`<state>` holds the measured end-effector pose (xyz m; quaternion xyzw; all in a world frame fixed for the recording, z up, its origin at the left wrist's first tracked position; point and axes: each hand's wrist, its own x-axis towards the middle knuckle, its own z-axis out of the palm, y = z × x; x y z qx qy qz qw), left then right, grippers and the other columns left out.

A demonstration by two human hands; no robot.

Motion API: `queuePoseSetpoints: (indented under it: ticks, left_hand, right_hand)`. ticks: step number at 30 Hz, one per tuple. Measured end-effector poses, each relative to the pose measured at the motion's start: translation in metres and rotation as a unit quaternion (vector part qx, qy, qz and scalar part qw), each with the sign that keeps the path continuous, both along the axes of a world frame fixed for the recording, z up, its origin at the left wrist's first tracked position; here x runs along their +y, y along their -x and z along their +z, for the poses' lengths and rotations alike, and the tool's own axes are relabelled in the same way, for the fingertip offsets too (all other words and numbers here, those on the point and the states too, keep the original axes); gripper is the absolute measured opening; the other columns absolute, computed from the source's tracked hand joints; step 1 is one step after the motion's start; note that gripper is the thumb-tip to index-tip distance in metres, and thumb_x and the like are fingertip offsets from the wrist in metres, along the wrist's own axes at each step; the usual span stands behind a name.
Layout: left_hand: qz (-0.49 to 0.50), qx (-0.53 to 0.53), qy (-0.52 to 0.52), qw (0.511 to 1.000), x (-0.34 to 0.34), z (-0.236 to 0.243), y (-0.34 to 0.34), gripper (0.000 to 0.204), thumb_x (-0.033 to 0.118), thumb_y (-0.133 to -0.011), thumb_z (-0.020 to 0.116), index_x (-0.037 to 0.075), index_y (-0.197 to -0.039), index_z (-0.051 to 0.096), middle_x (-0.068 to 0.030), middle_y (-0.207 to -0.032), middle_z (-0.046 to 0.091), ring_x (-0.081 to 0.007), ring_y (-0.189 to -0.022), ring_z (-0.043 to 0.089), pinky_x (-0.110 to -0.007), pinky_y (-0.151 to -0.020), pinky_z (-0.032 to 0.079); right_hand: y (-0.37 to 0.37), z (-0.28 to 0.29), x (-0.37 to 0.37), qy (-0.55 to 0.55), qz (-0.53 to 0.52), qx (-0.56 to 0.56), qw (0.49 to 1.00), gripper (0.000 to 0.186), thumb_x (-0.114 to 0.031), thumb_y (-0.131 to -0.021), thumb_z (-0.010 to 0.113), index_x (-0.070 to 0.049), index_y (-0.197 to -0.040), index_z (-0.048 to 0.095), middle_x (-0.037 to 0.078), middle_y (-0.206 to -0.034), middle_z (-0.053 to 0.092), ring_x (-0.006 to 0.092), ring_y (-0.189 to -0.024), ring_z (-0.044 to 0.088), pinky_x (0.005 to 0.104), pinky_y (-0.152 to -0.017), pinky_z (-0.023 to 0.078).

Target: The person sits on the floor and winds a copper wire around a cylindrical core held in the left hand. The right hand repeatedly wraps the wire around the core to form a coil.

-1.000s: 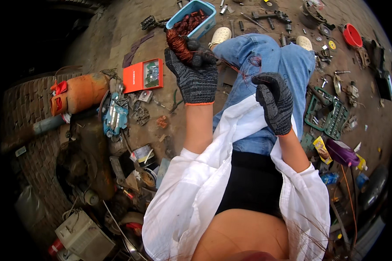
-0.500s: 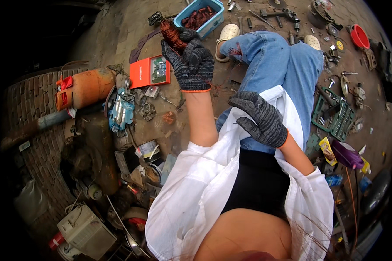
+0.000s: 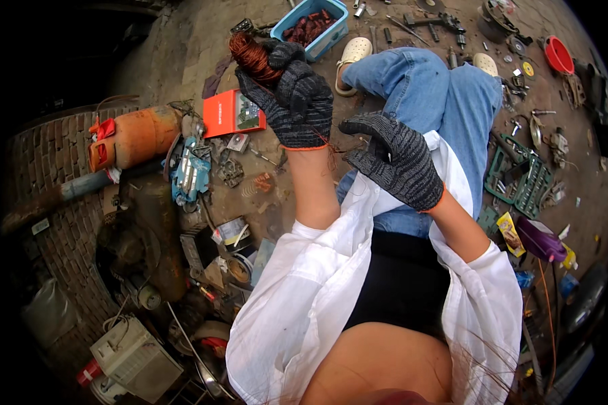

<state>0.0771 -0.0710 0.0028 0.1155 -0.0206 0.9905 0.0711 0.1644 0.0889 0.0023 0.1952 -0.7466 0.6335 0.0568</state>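
My left hand [image 3: 294,101], in a dark grey knitted glove with an orange cuff, is closed around a bundle of copper wire [image 3: 251,57]. The bundle is thick, reddish brown and wound tight, and its upper end sticks out past my fingers. Thin loose strands of the wire [image 3: 332,150] trail at my left wrist. My right hand [image 3: 395,158], gloved alike, hovers over my lap just right of those strands. Its fingers are curved, with the thumb apart from them, and I see nothing held between. Beyond my left hand stands a light blue plastic basket [image 3: 326,42] holding more reddish-brown wire.
An orange-red box [image 3: 221,113] lies on the ground below my left hand. At the left are a rusty orange gas cylinder [image 3: 142,137] and scattered metal parts. On the right lie a green socket-set case [image 3: 524,196], a red bowl [image 3: 558,55] and several tools.
My left hand and the wire bundle have shifted slightly left and down. My right hand has moved left toward the loose strands, its fingers curving and its thumb now apart.
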Motion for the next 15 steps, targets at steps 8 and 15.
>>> queuePoseSetpoints:
  ticks: [8,15]
  left_hand:
    - [0.010,0.000,0.019,1.000,-0.005,-0.003,0.000,0.038,0.037,-0.085,0.056,0.006,-0.106,0.053,-0.0055,-0.090,0.051,-0.0065,-0.047,0.043,-0.018,-0.038,0.038]
    - [0.025,-0.024,0.015,0.999,-0.002,-0.013,0.001,0.042,0.041,-0.084,0.057,0.006,-0.107,0.052,-0.0039,-0.089,0.051,-0.0074,-0.046,0.042,-0.020,-0.038,0.038]
  right_hand:
    - [-0.005,-0.015,-0.005,-0.058,0.015,0.007,0.998,0.021,-0.015,-0.077,0.065,-0.005,-0.094,0.061,0.011,-0.085,0.062,0.0272,-0.074,0.061,0.0356,-0.063,0.048]
    - [-0.005,0.001,0.019,-0.176,-0.057,0.030,0.982,0.018,-0.012,-0.076,0.067,-0.007,-0.093,0.064,0.011,-0.083,0.064,0.0280,-0.072,0.062,0.0339,-0.063,0.049]
